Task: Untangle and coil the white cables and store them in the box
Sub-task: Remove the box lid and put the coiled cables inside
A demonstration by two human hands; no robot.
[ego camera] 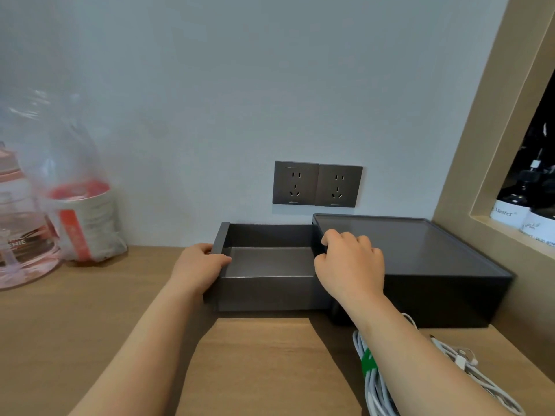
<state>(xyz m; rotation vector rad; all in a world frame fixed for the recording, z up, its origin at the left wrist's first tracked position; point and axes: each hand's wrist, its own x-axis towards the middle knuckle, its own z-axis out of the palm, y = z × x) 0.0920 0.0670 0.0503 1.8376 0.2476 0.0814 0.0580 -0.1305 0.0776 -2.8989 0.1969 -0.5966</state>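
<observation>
On my feed the left hand [199,267] is clamped on the drawer [270,262]. Its thumb is hooked over the rim into the tray, and its fingers wrap behind the upright front panel [220,237] at the drawer's far left end. The drawer stands pulled out sideways, so its bare dark floor lies open between my two hands.

The right hand [351,265] sits on the box [420,244], fingers curled down over the top left edge where the drawer comes out. The thumb lies against the near corner. I read that as a hold on the casing, knuckles up. The rest of the box stretches away to the right of this hand, its flat lid uncovered.

The white cables [375,382] lie on the wooden desk [270,355], below and behind the right hand and partly under that forearm. None of them are in the drawer. One bundle on the inner side of the forearm is bound by a green tie [368,360]. A looser tangle with plugs [468,364] lies on the outer side.

Above and between the hands, two grey wall sockets [316,184] are set in the wall. Well out to the left of the left hand stand a clear plastic bag [75,175] holding a cup and a pink bottle [21,223]. Up to the right of the right hand, a recessed shelf holds labelled bottles [510,211].
</observation>
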